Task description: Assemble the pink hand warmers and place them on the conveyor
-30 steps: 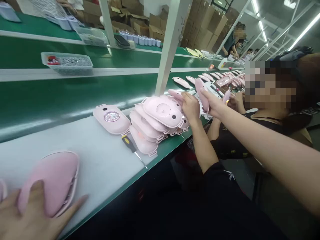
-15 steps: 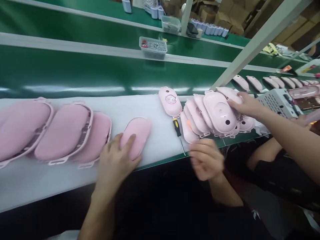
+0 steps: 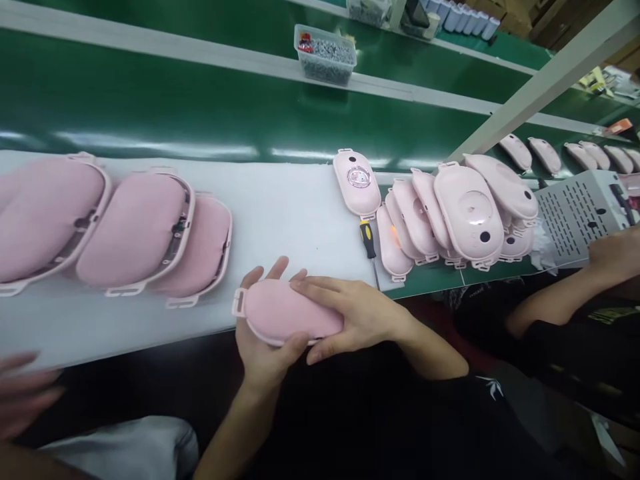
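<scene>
Low over the front edge of the bench, a pink oval device with a soft-looking padded face (image 3: 285, 310) and a strap loop at one end is held padded side up. My left hand (image 3: 263, 353) cups it from below, with its thumb at the near edge. Over its right end my right hand (image 3: 357, 310) is wrapped, thumb and fingers gripping the sides. To the left, several similar padded devices (image 3: 133, 230) lie in a row, with dark inner parts showing at their rims. A yellow-and-black screwdriver (image 3: 367, 240) lies to the right.
Glossy pink shells (image 3: 470, 213) are piled at the right, beside a single upturned one (image 3: 357, 183). Behind stands a plastic tub of screws (image 3: 326, 57). A grey perforated box (image 3: 575, 213) and a co-worker's arm (image 3: 565, 287) are far right. Another person's blurred hand (image 3: 25, 393) shows lower left.
My left hand has lifted the padded device off the white mat towards me and turned it. My right hand has come over and gripped it. The co-worker's hand has left the shell pile.
</scene>
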Tool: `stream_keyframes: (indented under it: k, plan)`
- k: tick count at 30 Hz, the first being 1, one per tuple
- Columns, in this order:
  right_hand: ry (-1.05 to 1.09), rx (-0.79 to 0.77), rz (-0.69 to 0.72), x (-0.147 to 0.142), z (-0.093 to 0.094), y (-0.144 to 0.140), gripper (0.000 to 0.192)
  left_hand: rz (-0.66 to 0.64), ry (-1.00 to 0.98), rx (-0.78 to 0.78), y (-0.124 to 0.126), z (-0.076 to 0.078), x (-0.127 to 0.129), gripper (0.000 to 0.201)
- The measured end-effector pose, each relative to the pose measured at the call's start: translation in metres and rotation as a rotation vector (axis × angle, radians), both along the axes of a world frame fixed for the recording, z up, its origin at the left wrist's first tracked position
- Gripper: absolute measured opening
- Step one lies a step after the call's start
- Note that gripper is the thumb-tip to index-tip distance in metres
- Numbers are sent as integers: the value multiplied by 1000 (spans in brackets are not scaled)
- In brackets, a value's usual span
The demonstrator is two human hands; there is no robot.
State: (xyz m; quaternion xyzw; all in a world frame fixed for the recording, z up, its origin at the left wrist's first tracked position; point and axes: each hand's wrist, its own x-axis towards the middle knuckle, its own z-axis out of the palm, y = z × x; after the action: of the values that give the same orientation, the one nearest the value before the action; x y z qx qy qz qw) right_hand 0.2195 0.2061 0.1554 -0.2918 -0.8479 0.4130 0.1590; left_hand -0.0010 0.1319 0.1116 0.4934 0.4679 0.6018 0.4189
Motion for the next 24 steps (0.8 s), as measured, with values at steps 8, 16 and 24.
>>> stream_keyframes:
  k: [8, 16, 24]
  plan:
    - [-33, 192, -177, 10, 11, 6, 55, 5, -163, -40, 6, -11, 20, 91]
    - [-117, 609, -40, -7, 19, 5, 24, -65, -134, -26, 9, -3, 27, 87]
    - [164, 512, -92, -4, 2, -8, 53, -76, -209, -65, 8, -6, 25, 96]
